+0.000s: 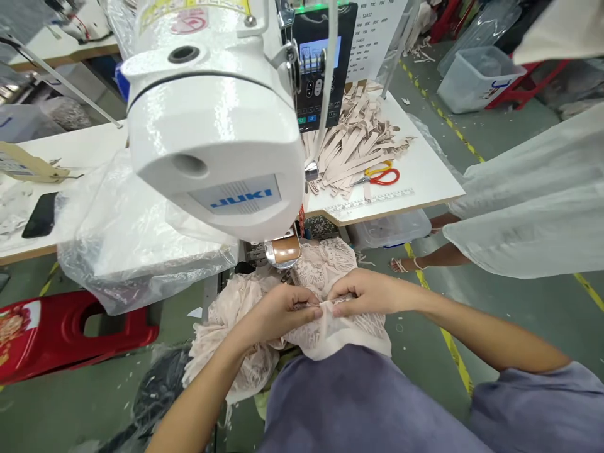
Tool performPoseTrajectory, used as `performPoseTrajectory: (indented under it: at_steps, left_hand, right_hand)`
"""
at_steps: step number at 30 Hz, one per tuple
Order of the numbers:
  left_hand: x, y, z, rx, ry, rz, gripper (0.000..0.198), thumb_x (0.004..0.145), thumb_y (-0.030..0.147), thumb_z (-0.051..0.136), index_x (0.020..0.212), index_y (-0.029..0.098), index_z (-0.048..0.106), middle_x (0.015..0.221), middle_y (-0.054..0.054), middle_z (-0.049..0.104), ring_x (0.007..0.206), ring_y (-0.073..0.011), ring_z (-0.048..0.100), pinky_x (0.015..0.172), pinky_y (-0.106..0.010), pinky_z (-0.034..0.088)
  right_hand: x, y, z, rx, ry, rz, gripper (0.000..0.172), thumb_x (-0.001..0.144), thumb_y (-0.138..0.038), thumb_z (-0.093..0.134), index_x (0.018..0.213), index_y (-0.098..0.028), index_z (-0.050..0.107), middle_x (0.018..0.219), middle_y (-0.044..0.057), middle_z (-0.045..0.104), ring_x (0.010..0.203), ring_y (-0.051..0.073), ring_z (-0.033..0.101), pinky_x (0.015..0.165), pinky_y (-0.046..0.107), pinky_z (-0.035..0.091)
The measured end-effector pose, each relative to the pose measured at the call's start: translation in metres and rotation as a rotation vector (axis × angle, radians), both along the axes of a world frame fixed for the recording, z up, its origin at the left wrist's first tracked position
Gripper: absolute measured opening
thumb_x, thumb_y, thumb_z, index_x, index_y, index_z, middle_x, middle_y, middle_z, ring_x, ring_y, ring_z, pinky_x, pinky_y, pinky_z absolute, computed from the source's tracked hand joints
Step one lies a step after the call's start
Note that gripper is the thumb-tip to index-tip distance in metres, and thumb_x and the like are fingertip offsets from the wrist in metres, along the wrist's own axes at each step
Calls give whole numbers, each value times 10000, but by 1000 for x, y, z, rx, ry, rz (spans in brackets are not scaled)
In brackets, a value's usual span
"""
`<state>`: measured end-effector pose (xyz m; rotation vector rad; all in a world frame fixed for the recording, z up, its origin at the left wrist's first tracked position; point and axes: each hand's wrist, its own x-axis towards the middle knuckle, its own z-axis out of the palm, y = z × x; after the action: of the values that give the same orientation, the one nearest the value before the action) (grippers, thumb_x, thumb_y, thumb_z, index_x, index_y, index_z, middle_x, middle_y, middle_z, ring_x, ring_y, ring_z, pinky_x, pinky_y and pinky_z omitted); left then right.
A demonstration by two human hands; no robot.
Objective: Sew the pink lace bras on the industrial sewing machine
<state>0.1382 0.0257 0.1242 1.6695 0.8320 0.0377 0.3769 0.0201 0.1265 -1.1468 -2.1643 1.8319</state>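
Note:
A pale pink lace garment (245, 327) lies bunched in my lap below the sewing machine. My left hand (278, 311) and my right hand (365, 292) meet at its folded edge. Both pinch the lace and its plain trim between fingers and thumbs, almost touching each other. The white sewing machine head (212, 107) looms just above and behind my hands. Its presser area, with a brown taped part (284, 250), sits right above the lace.
A heap of beige straps (353, 141), red-and-yellow scissors (382, 176) and a ruler lie on the white table (425, 189). Clear plastic sheeting (117, 239) hangs at the left. A red stool (56, 333) stands on the floor. Another person in white (533, 207) stands at right.

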Motion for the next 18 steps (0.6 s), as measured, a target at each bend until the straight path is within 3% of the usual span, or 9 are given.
performPoseTrajectory:
  at_steps: [3, 6, 10, 12, 15, 18]
  left_hand:
    - [-2, -2, 14, 15, 66, 55, 303, 924, 438, 553, 889, 181, 710, 690, 20, 586, 583, -92, 440, 528, -207, 301]
    - [-2, -4, 27, 92, 73, 66, 279, 935, 388, 538, 901, 184, 726, 698, 8, 631, 592, -96, 481, 541, -206, 315]
    - [-12, -1, 42, 332, 122, 84, 338, 957, 371, 498, 708, 172, 608, 581, 37, 492, 546, -82, 413, 536, -223, 266]
    - [-20, 7, 51, 366, 189, 121, 412, 943, 437, 517, 627, 173, 502, 549, 50, 389, 522, -79, 351, 516, -235, 234]
    - [-32, 28, 63, 283, 306, 239, 471, 884, 508, 578, 578, 183, 426, 527, 61, 310, 480, -77, 281, 475, -245, 187]
    - [-37, 51, 64, 241, 359, 326, 433, 843, 501, 610, 580, 190, 464, 511, 51, 373, 457, -86, 319, 457, -246, 203]
  right_hand:
    - [-5, 0, 4, 114, 33, -28, 275, 916, -376, 596, 964, -159, 757, 840, 29, 719, 734, 146, 610, 639, 237, 397]
    - [-13, -1, 11, 265, 106, -34, 250, 938, -333, 583, 877, -165, 758, 833, 44, 715, 769, 153, 634, 680, 245, 426]
    - [-22, 6, 19, 610, 167, -51, 347, 981, -352, 541, 748, -165, 718, 690, 40, 647, 689, 148, 569, 668, 264, 394]
    - [-25, 16, 21, 734, 173, -37, 385, 991, -359, 519, 697, -167, 678, 643, 37, 623, 665, 148, 548, 658, 271, 375]
    - [-29, 37, 22, 732, 107, -42, 394, 991, -367, 491, 684, -172, 643, 653, 31, 639, 627, 136, 544, 611, 267, 342]
    - [-32, 58, 22, 576, 9, -104, 393, 942, -401, 533, 631, -171, 601, 651, 26, 643, 602, 133, 544, 580, 265, 317]
